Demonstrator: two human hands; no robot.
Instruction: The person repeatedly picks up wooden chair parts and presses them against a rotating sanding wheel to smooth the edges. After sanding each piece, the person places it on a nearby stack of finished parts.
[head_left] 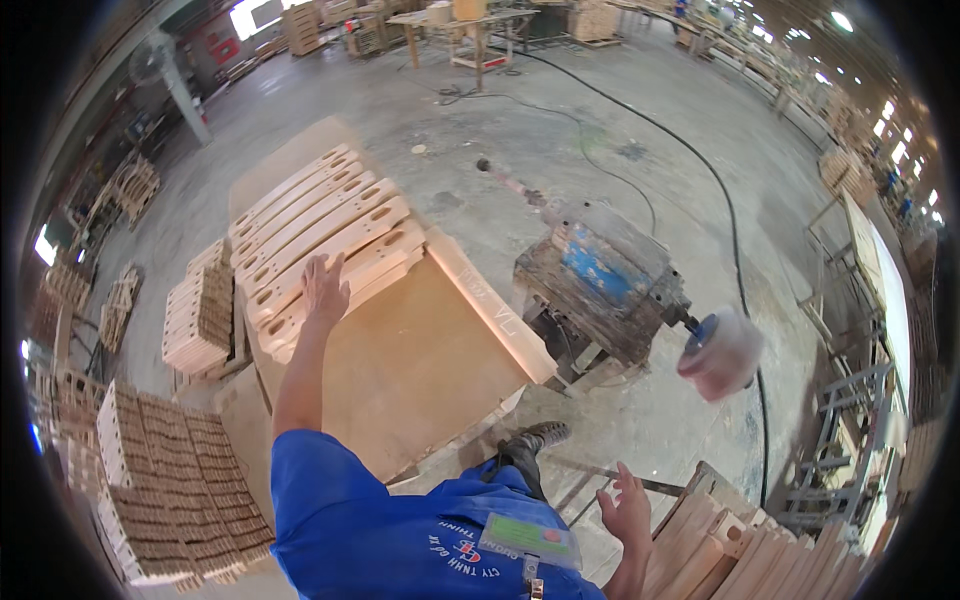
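Observation:
My left hand (325, 290) reaches forward over a row of pale wooden slats (325, 225) with oval slots near their ends. Its fingers are spread at the nearest slats; whether they touch the wood I cannot tell. The slats lie side by side on a brown board-topped table (410, 360). Along the table's right edge runs a long wooden strip (495, 315) with chalk-like marks. At the lower right, my right hand (627, 505) hangs in the air with fingers apart, holding nothing. Beside it is a stack of similar wooden pieces (705, 555).
Right of the table stands a worn blue-and-grey motor machine (600, 262) with a reddish drum (720, 355), blurred as if spinning. A black cable (735, 215) crosses the concrete floor. Stacked slats (180, 490) stand at left. A work table (460, 18) stands farther off.

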